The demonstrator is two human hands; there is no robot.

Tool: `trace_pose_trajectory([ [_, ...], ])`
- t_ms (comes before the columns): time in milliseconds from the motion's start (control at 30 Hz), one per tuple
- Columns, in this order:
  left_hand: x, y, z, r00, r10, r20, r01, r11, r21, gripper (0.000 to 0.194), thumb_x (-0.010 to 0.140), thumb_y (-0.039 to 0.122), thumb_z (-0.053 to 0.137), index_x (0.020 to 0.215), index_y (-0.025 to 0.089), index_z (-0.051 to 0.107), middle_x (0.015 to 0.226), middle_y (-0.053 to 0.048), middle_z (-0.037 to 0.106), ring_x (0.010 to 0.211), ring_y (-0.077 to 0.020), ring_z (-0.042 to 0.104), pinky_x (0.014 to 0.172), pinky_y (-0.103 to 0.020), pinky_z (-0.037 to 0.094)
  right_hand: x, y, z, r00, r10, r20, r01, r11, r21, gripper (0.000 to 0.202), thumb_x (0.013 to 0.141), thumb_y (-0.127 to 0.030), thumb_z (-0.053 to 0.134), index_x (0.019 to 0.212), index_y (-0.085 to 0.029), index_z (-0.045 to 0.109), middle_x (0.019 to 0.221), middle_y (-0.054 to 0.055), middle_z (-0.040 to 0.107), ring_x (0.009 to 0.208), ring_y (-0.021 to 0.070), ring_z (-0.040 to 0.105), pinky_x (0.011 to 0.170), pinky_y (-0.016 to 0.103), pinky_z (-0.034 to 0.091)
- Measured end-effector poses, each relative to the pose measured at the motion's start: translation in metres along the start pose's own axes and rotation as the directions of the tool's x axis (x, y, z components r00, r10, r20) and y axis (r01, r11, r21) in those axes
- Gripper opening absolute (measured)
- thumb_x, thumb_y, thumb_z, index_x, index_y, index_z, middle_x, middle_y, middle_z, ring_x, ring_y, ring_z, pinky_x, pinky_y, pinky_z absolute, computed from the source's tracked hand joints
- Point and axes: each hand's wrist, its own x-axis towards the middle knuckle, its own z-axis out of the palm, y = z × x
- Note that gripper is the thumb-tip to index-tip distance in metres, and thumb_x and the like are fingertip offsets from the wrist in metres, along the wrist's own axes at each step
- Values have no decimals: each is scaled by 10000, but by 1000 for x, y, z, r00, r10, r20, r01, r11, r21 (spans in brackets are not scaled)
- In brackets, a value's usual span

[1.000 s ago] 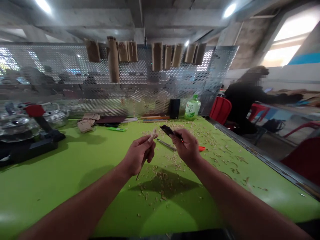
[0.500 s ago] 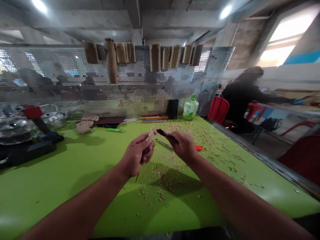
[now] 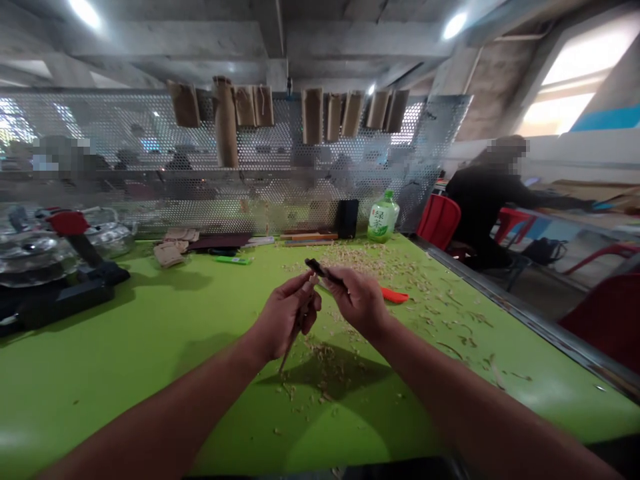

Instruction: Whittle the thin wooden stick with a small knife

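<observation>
My left hand (image 3: 287, 317) is closed around a thin wooden stick (image 3: 286, 357), whose lower end slants down below the fist. The pale tip of the stick shows just above the thumb. My right hand (image 3: 363, 300) grips a dark slim tool (image 3: 319, 268), its end crossing over that tip; fingers hide the rest, so its exact kind cannot be made out. Both hands are close together, above the green tabletop (image 3: 125, 387). Wood shavings (image 3: 327, 360) lie below them. Behind my right hand an orange handle (image 3: 395, 295) rests on the table.
At the back stand a green tea bottle (image 3: 383, 217) and a black box (image 3: 347, 219). A green cutter (image 3: 233, 261) lies to the left. A black stand with a red top (image 3: 67, 223) is at far left. Bamboo pieces (image 3: 313, 117) hang on the perforated screen. A person (image 3: 493, 193) sits at right.
My hands have come closer together. The dark tool has moved left over the stick's tip, and more of the stick's lower end shows beneath my left hand.
</observation>
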Motion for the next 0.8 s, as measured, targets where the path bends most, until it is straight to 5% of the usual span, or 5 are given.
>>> trace_pose_trajectory([
  [100, -3, 2, 2, 999, -37, -5, 38, 998, 52, 351, 813, 399, 670, 1099, 200, 620, 612, 58, 485, 379, -18, 326, 350, -144, 175, 4, 10, 1, 996, 92, 5, -91, 990, -104, 155, 903, -292, 515, 832, -198, 615, 674, 24, 625, 593, 150, 546, 557, 267, 365],
  [200, -6, 4, 2, 998, -38, 51, 33, 996, 88, 403, 832, 372, 645, 1198, 213, 583, 667, 38, 529, 400, -25, 345, 359, -147, 212, 9, 23, -5, 960, 248, -131, -259, 963, -71, 182, 896, -300, 515, 762, -192, 576, 621, -5, 549, 551, 129, 478, 533, 255, 335],
  [300, -4, 4, 1, 999, -34, 27, 33, 999, 39, 439, 840, 349, 632, 1249, 220, 540, 707, 32, 542, 414, -30, 368, 364, -148, 241, 9, 23, -11, 944, 271, -188, -273, 962, 14, 184, 895, -316, 524, 761, -195, 561, 618, -21, 526, 556, 121, 465, 543, 246, 344],
  [567, 5, -3, -3, 998, -58, 22, 58, 998, -3, 238, 830, 335, 642, 986, 175, 558, 708, 34, 532, 411, -13, 370, 360, -131, 255, 0, -1, 9, 965, 252, 69, -256, 965, 53, 164, 904, -325, 504, 828, -200, 579, 701, 10, 589, 630, 141, 525, 589, 256, 362],
  [800, 0, -5, -6, 970, -187, 158, 173, 980, 100, 478, 819, 286, 628, 1263, 291, 454, 700, 64, 525, 348, -35, 391, 305, -145, 268, 6, 4, 9, 930, 363, 54, -365, 930, 37, 171, 874, -301, 500, 736, -205, 529, 643, -7, 544, 588, 132, 482, 554, 248, 317],
])
